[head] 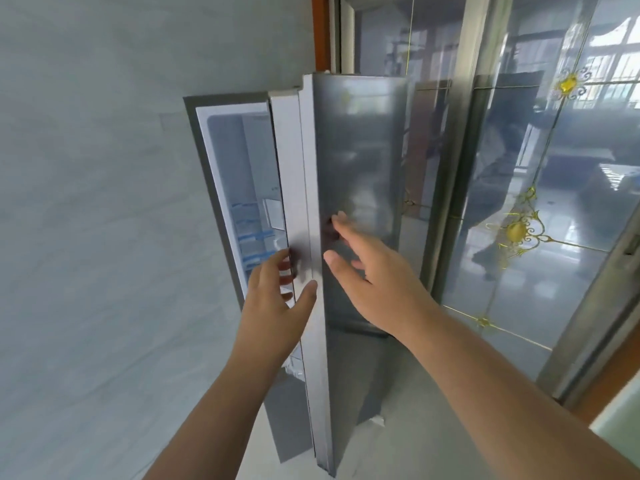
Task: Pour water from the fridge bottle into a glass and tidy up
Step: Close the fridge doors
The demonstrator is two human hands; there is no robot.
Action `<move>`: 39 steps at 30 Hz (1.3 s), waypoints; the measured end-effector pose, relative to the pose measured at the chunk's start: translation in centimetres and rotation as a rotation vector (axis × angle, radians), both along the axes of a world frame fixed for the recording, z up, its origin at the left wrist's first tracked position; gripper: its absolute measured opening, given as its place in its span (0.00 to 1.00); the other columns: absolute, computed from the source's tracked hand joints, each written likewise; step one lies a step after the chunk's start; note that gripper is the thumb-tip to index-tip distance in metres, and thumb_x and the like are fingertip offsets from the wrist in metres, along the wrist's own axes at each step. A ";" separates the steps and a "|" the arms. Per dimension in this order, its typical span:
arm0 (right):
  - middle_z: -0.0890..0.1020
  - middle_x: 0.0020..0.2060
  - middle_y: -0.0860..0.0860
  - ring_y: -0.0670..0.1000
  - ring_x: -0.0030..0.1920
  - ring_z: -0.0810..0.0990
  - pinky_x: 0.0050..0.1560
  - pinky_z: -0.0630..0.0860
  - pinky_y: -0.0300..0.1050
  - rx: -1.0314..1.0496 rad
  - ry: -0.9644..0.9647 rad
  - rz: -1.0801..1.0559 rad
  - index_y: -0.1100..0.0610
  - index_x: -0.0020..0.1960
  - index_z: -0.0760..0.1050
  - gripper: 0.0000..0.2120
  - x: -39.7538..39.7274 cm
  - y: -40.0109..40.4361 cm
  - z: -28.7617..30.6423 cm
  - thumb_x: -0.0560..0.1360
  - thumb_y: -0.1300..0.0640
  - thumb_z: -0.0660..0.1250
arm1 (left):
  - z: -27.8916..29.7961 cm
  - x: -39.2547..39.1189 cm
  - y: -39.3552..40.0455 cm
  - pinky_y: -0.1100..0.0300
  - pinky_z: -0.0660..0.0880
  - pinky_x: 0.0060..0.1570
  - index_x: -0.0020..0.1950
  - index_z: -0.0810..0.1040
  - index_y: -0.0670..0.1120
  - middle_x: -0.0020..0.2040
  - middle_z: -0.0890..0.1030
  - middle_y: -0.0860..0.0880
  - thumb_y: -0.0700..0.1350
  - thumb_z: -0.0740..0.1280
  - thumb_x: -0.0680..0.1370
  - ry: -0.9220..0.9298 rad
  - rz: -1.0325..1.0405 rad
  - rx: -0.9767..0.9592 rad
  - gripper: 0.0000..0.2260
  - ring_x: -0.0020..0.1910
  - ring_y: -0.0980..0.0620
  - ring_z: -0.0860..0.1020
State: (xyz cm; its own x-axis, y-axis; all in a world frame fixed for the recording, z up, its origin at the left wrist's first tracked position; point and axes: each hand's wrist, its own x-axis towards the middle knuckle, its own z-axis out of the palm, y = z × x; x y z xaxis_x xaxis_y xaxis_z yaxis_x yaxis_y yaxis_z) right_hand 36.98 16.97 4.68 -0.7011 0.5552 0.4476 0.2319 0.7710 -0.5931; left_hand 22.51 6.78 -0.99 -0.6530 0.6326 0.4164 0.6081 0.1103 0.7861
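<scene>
The left hand (277,299) curls its fingers around the free edge of the fridge door (356,202), thumb on the outer side. The right hand (370,271), at the left hand's 2 o'clock, is spread wide with straight fingers at the door's steel face; contact is too blurred to judge. The door stands ajar. The fridge (239,188), at the hands' 10 o'clock, shows shelves; no bottle is discernible. A glass partition (519,202) stands at 3 o'clock.
</scene>
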 end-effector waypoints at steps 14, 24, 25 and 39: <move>0.39 0.82 0.36 0.40 0.82 0.43 0.78 0.60 0.52 0.173 -0.369 -0.033 0.45 0.85 0.48 0.31 -11.5 3.4 0.9 0.85 0.39 0.51 | 0.5 -14.4 1.4 0.60 0.77 0.52 0.62 0.75 0.51 0.55 0.80 0.54 0.49 0.72 0.80 -0.035 0.168 -0.044 0.12 0.48 0.65 0.78; 0.37 0.83 0.41 0.43 0.83 0.42 0.76 0.64 0.54 0.203 -0.528 -0.109 0.48 0.85 0.45 0.33 -20.9 4.4 -0.5 0.85 0.40 0.52 | 0.1 -22.7 3.5 0.63 0.72 0.50 0.60 0.76 0.48 0.55 0.79 0.53 0.47 0.70 0.82 0.023 0.129 -0.102 0.09 0.48 0.58 0.78; 0.37 0.83 0.41 0.44 0.83 0.42 0.76 0.65 0.54 0.204 -0.530 -0.118 0.49 0.85 0.45 0.33 -21.6 4.5 -0.6 0.85 0.40 0.52 | 0.2 -23.5 3.8 0.62 0.72 0.50 0.60 0.76 0.47 0.55 0.79 0.52 0.46 0.70 0.82 0.024 0.128 -0.103 0.09 0.48 0.56 0.78; 0.37 0.83 0.45 0.48 0.84 0.45 0.78 0.61 0.56 0.158 -0.530 -0.146 0.52 0.85 0.46 0.34 -29.3 6.2 -1.2 0.85 0.41 0.53 | 1.0 -31.4 7.2 0.58 0.70 0.50 0.59 0.74 0.45 0.56 0.78 0.48 0.45 0.69 0.82 0.063 0.106 -0.201 0.08 0.50 0.50 0.78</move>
State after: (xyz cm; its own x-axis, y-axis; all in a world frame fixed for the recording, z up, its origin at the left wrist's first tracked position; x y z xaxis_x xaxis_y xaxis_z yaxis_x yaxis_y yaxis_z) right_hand 7.71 23.15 3.44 -0.7735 0.6178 0.1414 0.5769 0.7787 -0.2466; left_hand -8.94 14.03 -0.01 -0.6970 0.6360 0.3312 0.6319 0.3264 0.7030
